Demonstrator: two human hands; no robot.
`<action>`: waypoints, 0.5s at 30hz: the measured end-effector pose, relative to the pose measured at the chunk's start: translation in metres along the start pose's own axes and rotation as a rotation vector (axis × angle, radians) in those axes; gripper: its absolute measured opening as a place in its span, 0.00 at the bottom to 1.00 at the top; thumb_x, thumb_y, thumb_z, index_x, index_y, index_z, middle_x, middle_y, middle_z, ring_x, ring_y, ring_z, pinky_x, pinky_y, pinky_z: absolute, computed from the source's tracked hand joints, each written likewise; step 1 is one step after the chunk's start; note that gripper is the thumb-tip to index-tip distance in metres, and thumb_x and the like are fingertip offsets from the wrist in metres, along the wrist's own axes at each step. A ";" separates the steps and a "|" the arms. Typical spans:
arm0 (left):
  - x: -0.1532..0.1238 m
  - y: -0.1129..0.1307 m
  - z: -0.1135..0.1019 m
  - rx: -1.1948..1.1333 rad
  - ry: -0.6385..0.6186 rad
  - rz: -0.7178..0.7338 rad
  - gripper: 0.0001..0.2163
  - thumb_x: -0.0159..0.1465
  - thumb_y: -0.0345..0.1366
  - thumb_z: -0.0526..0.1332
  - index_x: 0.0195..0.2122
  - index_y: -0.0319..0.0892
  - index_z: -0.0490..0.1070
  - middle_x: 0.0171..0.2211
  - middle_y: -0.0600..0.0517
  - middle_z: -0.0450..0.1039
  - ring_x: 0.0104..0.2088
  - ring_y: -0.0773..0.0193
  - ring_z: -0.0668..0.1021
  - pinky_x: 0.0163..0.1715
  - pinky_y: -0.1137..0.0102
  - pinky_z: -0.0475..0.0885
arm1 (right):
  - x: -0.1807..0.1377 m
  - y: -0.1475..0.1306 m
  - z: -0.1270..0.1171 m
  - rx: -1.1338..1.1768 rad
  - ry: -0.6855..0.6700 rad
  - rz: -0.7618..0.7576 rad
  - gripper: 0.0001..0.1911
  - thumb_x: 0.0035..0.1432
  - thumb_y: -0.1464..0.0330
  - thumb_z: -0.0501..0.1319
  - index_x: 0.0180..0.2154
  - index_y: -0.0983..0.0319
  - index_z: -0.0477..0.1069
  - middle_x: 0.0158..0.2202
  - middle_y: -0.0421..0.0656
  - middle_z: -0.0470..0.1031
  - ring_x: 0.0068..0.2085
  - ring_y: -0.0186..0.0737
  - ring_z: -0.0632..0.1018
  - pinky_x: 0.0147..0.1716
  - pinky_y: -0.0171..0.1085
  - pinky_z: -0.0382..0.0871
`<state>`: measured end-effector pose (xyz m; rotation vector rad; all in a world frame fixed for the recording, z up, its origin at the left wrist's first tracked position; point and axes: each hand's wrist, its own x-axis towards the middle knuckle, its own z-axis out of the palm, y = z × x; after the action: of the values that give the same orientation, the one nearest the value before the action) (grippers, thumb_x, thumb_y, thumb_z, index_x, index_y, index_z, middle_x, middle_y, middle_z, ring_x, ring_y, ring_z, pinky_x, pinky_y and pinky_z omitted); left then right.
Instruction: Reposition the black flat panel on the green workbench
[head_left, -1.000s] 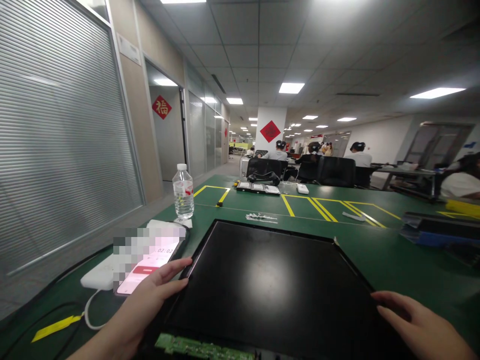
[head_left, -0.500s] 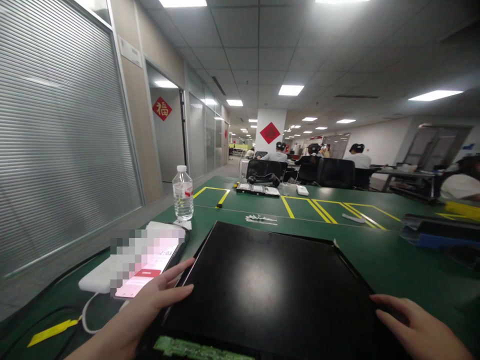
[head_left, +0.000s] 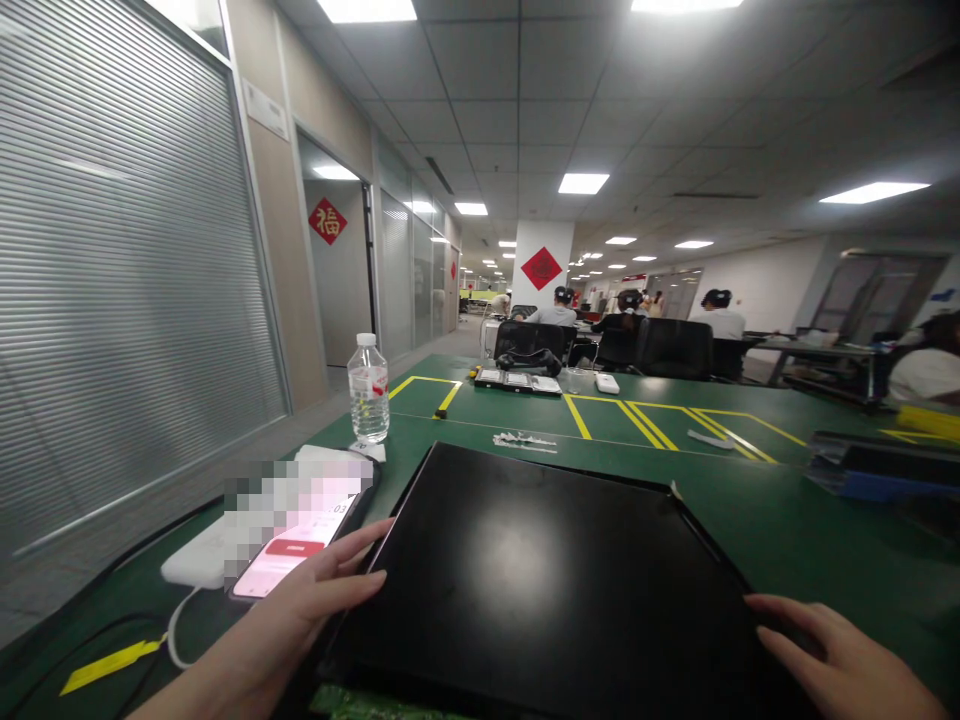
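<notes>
Hands flat and spread on opposite edges of black panel (head_left: 540, 570) on green table (head_left: 817, 530), left hand (head_left: 315, 600) beside phone (head_left: 296, 550), right hand (head_left: 832, 655) opposite: probably stiff, smooth, fragile, best gripped by the edges.

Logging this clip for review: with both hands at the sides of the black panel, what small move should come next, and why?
Probably curl the fingers under both side edges for a firmer grip. The left hand lies open on the left edge of the black panel, the right hand lies open at its right edge, and neither is closed on it. The phone sits close beside the left edge.
</notes>
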<state>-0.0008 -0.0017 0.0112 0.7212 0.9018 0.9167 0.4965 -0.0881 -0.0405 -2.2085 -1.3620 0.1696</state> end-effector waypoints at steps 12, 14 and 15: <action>-0.027 0.011 0.019 0.044 0.033 0.070 0.23 0.55 0.28 0.64 0.53 0.44 0.68 0.51 0.49 0.76 0.54 0.50 0.73 0.56 0.60 0.63 | -0.003 0.004 0.004 0.116 -0.045 0.051 0.25 0.53 0.53 0.53 0.48 0.58 0.70 0.40 0.44 0.77 0.35 0.49 0.77 0.36 0.45 0.71; -0.026 0.012 0.019 0.034 0.022 0.077 0.23 0.57 0.31 0.63 0.55 0.44 0.66 0.52 0.49 0.75 0.55 0.50 0.71 0.58 0.57 0.59 | -0.002 0.007 0.004 0.123 -0.040 0.053 0.24 0.53 0.53 0.53 0.47 0.57 0.71 0.40 0.44 0.77 0.36 0.50 0.77 0.35 0.45 0.71; -0.025 0.013 0.018 0.029 0.010 0.080 0.23 0.58 0.33 0.62 0.56 0.44 0.65 0.53 0.48 0.74 0.56 0.49 0.71 0.59 0.56 0.57 | -0.001 0.008 0.005 0.127 -0.036 0.058 0.24 0.53 0.52 0.54 0.47 0.57 0.71 0.40 0.44 0.77 0.36 0.50 0.77 0.34 0.45 0.71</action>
<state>0.0030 -0.0212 0.0382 0.7828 0.9021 0.9810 0.5003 -0.0900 -0.0486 -2.1488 -1.2710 0.3104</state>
